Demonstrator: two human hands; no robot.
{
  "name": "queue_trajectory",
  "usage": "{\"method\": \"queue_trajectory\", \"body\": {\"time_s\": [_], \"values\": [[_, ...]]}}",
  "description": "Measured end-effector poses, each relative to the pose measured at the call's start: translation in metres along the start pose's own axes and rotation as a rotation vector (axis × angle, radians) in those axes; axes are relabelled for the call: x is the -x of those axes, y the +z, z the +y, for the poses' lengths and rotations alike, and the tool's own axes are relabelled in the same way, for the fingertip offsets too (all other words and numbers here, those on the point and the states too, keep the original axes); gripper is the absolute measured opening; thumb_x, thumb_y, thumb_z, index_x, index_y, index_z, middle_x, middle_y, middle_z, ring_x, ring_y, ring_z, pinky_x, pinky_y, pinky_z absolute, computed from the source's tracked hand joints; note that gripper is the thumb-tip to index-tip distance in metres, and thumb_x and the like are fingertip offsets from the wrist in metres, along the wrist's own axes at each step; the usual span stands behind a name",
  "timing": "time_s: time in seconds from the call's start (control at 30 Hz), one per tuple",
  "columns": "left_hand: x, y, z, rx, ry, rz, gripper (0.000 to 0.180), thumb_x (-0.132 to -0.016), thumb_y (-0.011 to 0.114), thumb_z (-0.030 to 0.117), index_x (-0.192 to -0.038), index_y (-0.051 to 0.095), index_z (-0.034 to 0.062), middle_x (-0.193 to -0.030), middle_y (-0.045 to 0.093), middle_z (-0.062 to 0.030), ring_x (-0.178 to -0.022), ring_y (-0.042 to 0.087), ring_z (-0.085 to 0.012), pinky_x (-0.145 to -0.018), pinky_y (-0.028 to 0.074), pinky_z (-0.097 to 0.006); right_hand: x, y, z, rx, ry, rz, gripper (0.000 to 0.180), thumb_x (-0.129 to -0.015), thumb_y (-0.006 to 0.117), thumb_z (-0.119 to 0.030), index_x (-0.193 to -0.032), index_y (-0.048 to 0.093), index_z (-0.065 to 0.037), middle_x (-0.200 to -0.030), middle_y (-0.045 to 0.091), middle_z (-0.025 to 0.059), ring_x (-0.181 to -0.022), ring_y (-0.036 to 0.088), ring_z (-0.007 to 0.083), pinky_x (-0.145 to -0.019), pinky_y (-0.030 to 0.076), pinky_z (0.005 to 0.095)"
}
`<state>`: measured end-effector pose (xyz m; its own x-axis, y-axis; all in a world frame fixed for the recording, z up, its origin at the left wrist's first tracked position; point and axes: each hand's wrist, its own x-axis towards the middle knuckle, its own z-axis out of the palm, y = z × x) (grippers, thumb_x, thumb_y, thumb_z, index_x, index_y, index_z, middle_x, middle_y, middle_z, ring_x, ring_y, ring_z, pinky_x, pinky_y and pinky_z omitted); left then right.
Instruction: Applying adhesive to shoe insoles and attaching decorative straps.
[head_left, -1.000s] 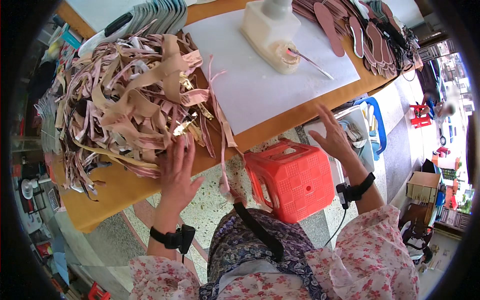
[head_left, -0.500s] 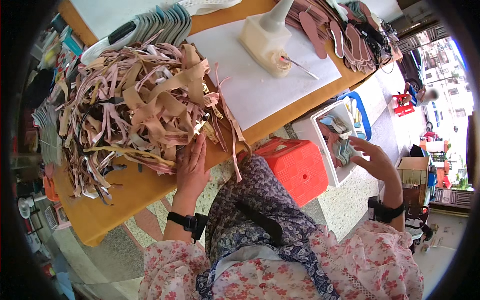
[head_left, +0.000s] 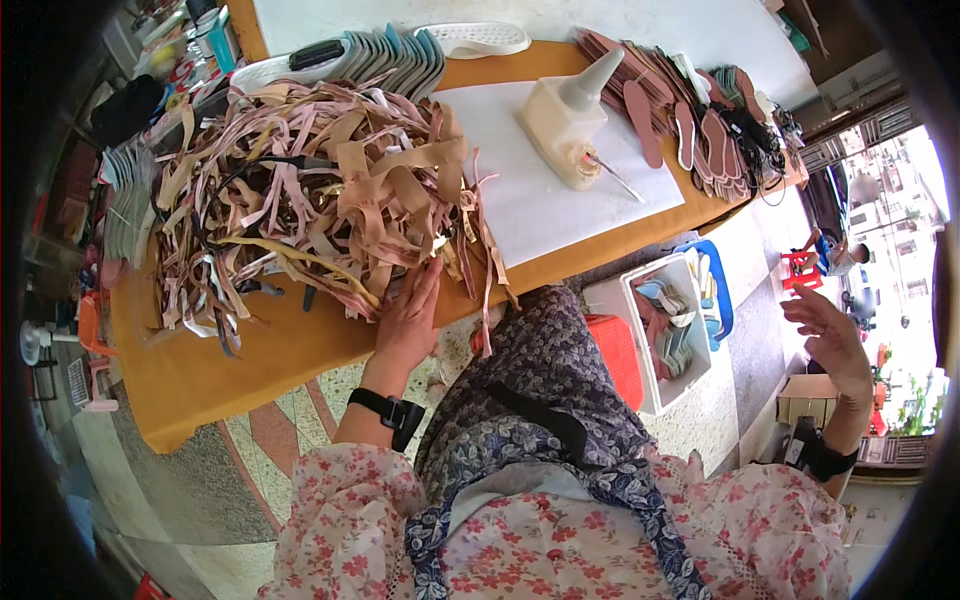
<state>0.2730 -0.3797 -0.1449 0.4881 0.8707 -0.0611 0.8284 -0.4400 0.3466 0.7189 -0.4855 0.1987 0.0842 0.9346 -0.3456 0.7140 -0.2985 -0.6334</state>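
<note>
My left hand (head_left: 407,318) lies with fingers stretched at the table's near edge, its fingertips against a large tangled heap of tan and pink cut strips (head_left: 395,205). Several strips dangle over the edge beside it. Out to the right, my right hand (head_left: 832,335) is raised in the air, fingers apart and slightly bent, holding nothing. Past the heap, a cream plastic bottle with a cone spout (head_left: 565,120) lies on a white sheet (head_left: 530,225). A thin brush-like stick (head_left: 618,180) sticks out from the bottle's near opening.
Brown insoles (head_left: 640,120) are stacked at the table's far right, near black cables (head_left: 752,140). Grey-blue insoles (head_left: 395,65) stand in a row behind the heap. Beside the table are a white crate of cut pieces (head_left: 645,345), a blue basket (head_left: 722,290) and a red stool (head_left: 617,350).
My right hand has moved farther right and is still open. My left hand stays at the heap. The whole view has shifted, and the red stool is now mostly hidden.
</note>
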Motion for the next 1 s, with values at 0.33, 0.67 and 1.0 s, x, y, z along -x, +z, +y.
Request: {"method": "queue_trajectory", "body": {"time_s": [0.33, 0.67, 1.0], "values": [[0.001, 0.001, 0.004, 0.027, -0.014, 0.033, 0.089, -0.075, 0.074, 0.021, -0.148, 0.023, 0.0085, -0.157, 0.009, 0.0031, -0.141, 0.02, -0.0264, -0.102, 0.034, -0.059, -0.068, -0.089, -0.065, 0.273, -0.227, 0.02, 0.092, -0.074, 0.067, -0.063, -0.138, 0.043, -0.002, -0.12, 0.06, 0.0125, -0.108, 0.059, 0.0235, -0.092, 0.043, 0.0361], [0.002, 0.01, 0.021, 0.185, -0.148, 0.213, 0.062, -0.077, 0.073, 0.026, -0.134, 0.05, 0.0155, -0.142, 0.043, -0.0118, -0.123, 0.045, -0.0384, -0.103, 0.034, -0.053, -0.303, -0.057, -0.082, 0.418, -0.757, -0.494, 0.035, -0.086, 0.065, -0.014, -0.117, 0.062, 0.001, -0.101, 0.068, 0.0141, -0.086, 0.067, 0.0215, -0.074, 0.053, 0.0325], [-0.032, -0.015, 0.067, -0.045, -0.455, 0.566, 0.033, -0.083, 0.063, 0.0, -0.116, 0.059, -0.0022, -0.102, 0.064, -0.0173, -0.092, 0.061, -0.0326, -0.081, 0.047, -0.042, -0.449, -0.018, 0.065, 0.42, -0.568, -0.311, 0.033, -0.089, 0.06, -0.028, -0.103, 0.063, 0.002, -0.09, 0.069, 0.0168, -0.085, 0.067, 0.0294, -0.076, 0.051, 0.0375]]}}
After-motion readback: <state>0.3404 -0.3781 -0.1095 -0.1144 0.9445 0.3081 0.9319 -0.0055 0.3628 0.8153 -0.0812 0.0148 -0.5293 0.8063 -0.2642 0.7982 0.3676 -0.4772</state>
